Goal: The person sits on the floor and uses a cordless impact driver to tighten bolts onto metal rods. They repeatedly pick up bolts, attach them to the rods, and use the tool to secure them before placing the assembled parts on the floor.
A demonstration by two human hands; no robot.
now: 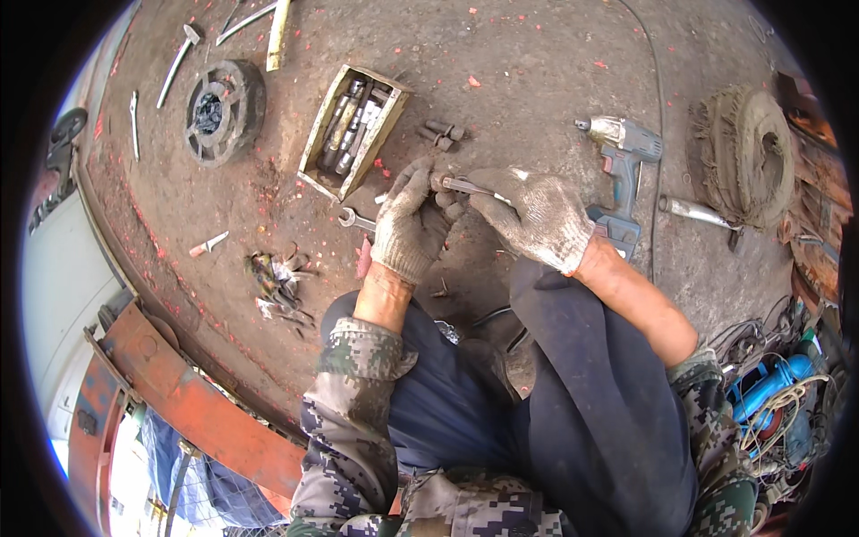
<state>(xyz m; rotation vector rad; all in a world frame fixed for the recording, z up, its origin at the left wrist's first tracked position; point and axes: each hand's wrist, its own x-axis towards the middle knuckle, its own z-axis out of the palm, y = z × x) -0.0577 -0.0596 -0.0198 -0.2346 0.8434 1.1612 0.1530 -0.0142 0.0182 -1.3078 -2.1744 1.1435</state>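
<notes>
Pinching a slim metal piece [465, 186], left hand [413, 222] and right hand [539, 215] curl closed.

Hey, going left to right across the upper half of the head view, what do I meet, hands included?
Slim wrench, round spoked wheel, open wooden box, left gloved hand, right gloved hand, cordless power tool, frayed coiled roll.

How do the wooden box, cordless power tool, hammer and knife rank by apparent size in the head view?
Largest to smallest:
1. Wooden box and cordless power tool: too close to rank
2. Hammer
3. Knife
</notes>
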